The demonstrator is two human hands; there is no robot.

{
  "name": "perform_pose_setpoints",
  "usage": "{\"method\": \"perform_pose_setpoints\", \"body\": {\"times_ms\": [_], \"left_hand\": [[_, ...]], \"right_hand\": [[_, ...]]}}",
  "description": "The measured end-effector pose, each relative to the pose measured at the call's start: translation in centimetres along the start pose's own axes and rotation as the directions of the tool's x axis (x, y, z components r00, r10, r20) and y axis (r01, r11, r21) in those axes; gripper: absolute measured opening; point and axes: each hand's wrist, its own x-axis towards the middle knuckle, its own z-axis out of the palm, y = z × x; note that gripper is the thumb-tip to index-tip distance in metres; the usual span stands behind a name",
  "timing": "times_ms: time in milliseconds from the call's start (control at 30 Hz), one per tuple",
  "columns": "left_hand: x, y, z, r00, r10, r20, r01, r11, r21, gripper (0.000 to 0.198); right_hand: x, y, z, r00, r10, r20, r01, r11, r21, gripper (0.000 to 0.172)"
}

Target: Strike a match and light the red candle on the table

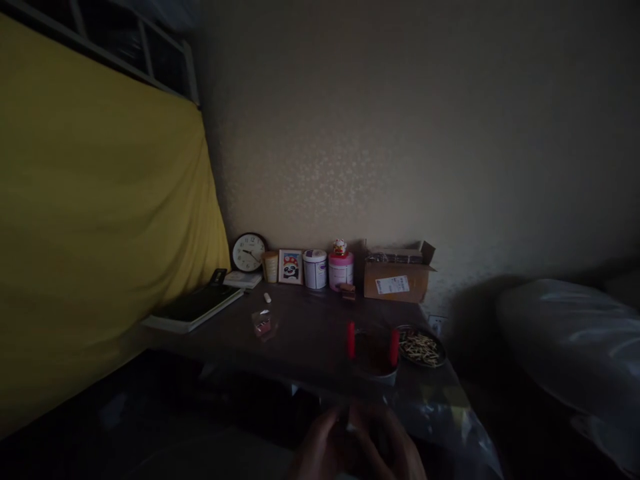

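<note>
At the bottom of the head view, my left hand (316,445) and my right hand (393,443) are close together in front of the table's near edge. Both are dim and blurred, with the fingers curled in toward each other. Something small and pale seems to show between the fingertips, but its kind is too dark to tell. Just beyond them on the table is a round container (383,377) with two red upright pieces, a left one (351,341) and a right one (394,348). A round dish (440,361) of short pale sticks (419,348) stands beside it on the right.
The dark table (300,333) bears a small clear packet (263,325), a white stub (267,298) and a laptop-like slab (200,308). Along the wall stand a clock (249,253), a panda picture (291,267), a white tin (315,270), a pink tub (341,272) and a cardboard box (420,285).
</note>
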Motion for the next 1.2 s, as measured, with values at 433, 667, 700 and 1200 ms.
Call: {"method": "perform_pose_setpoints", "body": {"times_ms": [433,667,700,1200], "left_hand": [[-0.8,0.0,-0.1,0.994,-0.044,0.101,0.060,0.985,-0.165,0.035],[-0.7,-0.3,-0.7,0.994,0.026,0.103,-0.005,0.979,-0.202,0.026],[-0.6,-0.3,-0.8,0.994,0.019,0.104,0.002,0.979,-0.206,0.026],[-0.5,-0.6,-0.6,0.992,-0.021,0.124,0.041,0.987,-0.157,0.034]], "right_hand": [[-0.5,2.3,0.1,0.974,-0.203,0.103,0.220,0.954,-0.202,0.025],[-0.5,2.6,0.0,0.955,-0.250,0.160,0.286,0.918,-0.273,0.038],[-0.5,2.6,0.0,0.955,-0.249,0.160,0.285,0.918,-0.276,0.037],[-0.6,2.4,0.0,0.956,-0.248,0.160,0.284,0.920,-0.269,0.031]]}}
